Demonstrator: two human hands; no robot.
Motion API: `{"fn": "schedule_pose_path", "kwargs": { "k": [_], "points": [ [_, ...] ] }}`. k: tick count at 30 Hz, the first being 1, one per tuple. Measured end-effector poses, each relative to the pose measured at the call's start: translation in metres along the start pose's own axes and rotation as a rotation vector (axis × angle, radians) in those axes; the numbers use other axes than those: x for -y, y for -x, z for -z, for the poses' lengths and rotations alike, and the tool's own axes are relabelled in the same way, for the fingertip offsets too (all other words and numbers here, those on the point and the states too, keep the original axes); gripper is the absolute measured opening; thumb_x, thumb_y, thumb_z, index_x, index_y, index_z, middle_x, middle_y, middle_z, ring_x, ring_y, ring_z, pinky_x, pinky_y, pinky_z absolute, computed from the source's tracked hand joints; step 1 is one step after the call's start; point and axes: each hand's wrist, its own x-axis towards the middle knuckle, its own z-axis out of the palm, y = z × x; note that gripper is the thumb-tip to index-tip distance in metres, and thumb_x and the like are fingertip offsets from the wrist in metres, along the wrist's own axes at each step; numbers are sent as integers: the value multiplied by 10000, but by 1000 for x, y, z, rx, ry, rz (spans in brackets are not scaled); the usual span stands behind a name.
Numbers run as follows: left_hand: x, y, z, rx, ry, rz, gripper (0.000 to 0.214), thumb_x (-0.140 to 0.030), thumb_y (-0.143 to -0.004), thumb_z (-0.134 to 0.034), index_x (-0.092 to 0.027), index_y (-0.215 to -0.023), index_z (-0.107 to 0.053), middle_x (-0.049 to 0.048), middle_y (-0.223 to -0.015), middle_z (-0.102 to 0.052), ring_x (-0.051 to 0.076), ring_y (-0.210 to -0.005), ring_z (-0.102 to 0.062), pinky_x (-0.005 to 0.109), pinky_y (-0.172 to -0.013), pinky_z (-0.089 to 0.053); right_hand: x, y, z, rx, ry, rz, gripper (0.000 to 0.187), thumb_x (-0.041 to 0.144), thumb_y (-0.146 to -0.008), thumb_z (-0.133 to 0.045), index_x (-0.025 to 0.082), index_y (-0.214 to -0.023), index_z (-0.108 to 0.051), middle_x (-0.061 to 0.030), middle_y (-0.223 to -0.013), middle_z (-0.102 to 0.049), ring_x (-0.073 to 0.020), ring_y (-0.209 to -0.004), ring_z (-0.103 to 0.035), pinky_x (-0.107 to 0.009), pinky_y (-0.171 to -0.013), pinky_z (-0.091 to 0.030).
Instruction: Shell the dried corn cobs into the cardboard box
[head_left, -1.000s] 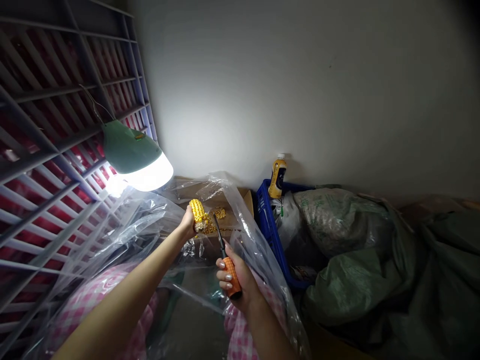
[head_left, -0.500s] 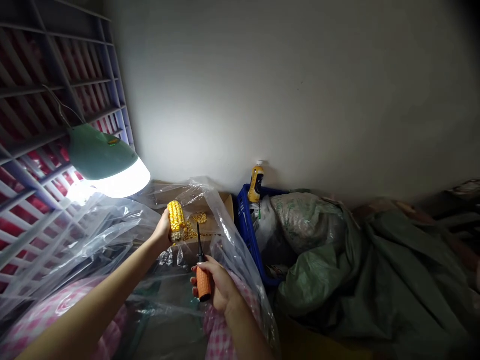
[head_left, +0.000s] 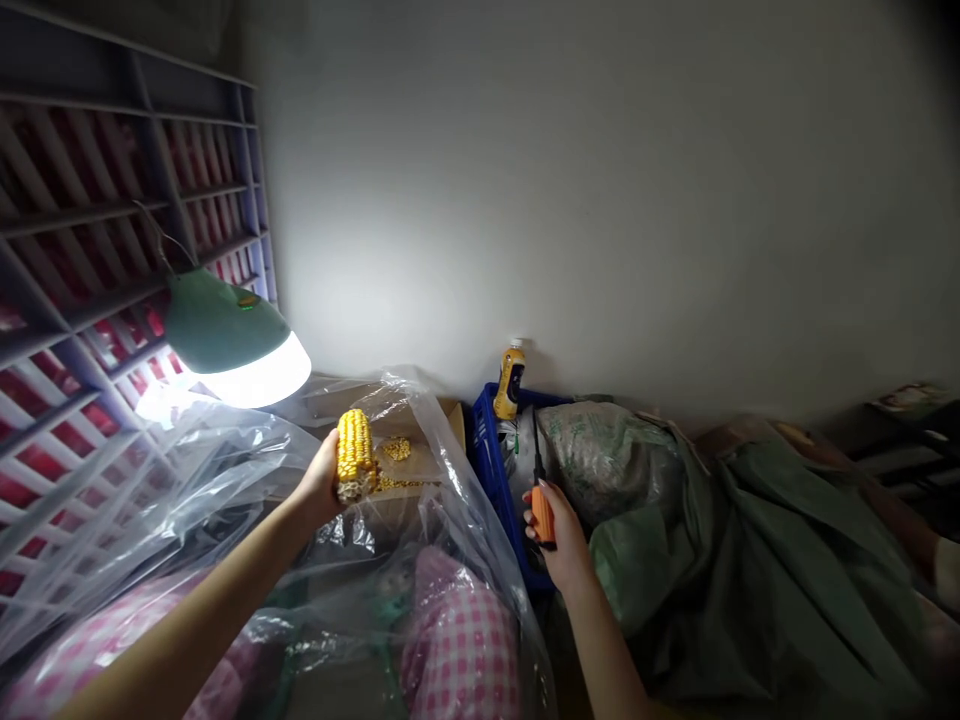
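My left hand [head_left: 321, 486] is closed round a yellow corn cob [head_left: 354, 455], held upright over a cardboard box [head_left: 420, 462] lined with clear plastic. Loose kernels [head_left: 396, 449] lie in the box. My right hand [head_left: 559, 535] grips a screwdriver [head_left: 541, 505] with an orange handle, its dark shaft pointing up. That hand is out to the right, over the blue crate [head_left: 489, 460] and beside a green sack [head_left: 600, 455].
A lit green lamp [head_left: 232, 345] hangs at the left before a grey lattice rack [head_left: 90, 260]. A yellow bottle [head_left: 511, 380] stands against the wall behind the crate. Dark green sacks [head_left: 757, 560] pile up at the right. Pink checked cloth [head_left: 461, 650] covers my knees under clear plastic sheeting [head_left: 187, 480].
My right hand has carried the screwdriver away from the cob, to the right over the crate. The left hand keeps the cob nearly still over the box.
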Motion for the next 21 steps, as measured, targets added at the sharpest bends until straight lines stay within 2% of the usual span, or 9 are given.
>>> {"fn": "schedule_pose_path", "kwargs": {
  "k": [4, 7, 9, 11, 14, 16, 19, 21],
  "points": [
    [-2, 0, -2, 2, 28, 4, 194, -340, -835, -400, -182, -768, -492, -7, -513, -541, 160, -395, -549, 309, -402, -486, -16, -13, 7, 20, 5, -81, 361, 383, -579, -676, 163, -809, -506, 44, -604, -540, -54, -433, -459, -140, -334, -305],
    [-6, 4, -5, 12, 26, -2, 167, -325, -824, -422, -184, -762, -488, -17, -509, -528, 149, -396, -545, 292, -402, -483, -9, -21, 4, -62, 42, -4, 351, 371, -554, -687, 164, -762, -495, 56, -590, -518, -45, -419, -440, -135, -325, -291],
    [-9, 7, -7, 12, 11, -12, 160, -327, -821, -433, -186, -763, -484, -24, -507, -520, 142, -395, -539, 285, -408, -484, -3, -18, -2, -63, 95, 59, 344, 394, -579, -677, 176, -756, -480, 65, -592, -507, -44, -411, -433, -139, -322, -294],
    [-11, 10, -10, -6, -15, -29, 190, -366, -825, -428, -189, -789, -488, -23, -518, -526, 145, -397, -540, 291, -410, -487, 0, -7, -12, 27, 169, 62, 353, 427, -614, -661, 183, -791, -477, 65, -602, -510, -48, -403, -427, -146, -318, -296],
    [-14, 12, -12, -55, -57, -44, 295, -459, -837, -377, -190, -833, -498, -8, -537, -548, 166, -404, -551, 309, -393, -482, -5, 15, -29, 213, 265, -23, 436, 442, -653, -646, 192, -965, -473, 55, -618, -526, -51, -388, -405, -150, -310, -271],
    [-15, 13, -12, -86, -61, -37, 336, -489, -841, -354, -189, -842, -504, -2, -541, -556, 171, -408, -557, 308, -384, -479, -7, 24, -37, 259, 260, -58, 492, 438, -673, -635, 198, -1058, -444, 48, -637, -536, -53, -393, -399, -151, -317, -264],
    [-16, 13, -11, -100, -23, -24, 346, -498, -842, -359, -187, -837, -511, -2, -548, -562, 158, -414, -559, 297, -398, -486, -4, 30, -34, 160, 243, 40, 454, 426, -683, -626, 202, -1044, -466, 43, -667, -534, -54, -420, -411, -154, -339, -289],
    [-16, 12, -10, -90, 14, -22, 347, -497, -844, -367, -183, -832, -515, -5, -551, -562, 145, -416, -556, 289, -416, -493, 0, 38, -25, 112, 317, 81, 430, 427, -696, -610, 214, -1051, -495, 40, -673, -536, -62, -430, -420, -163, -353, -315]
  ]
}}
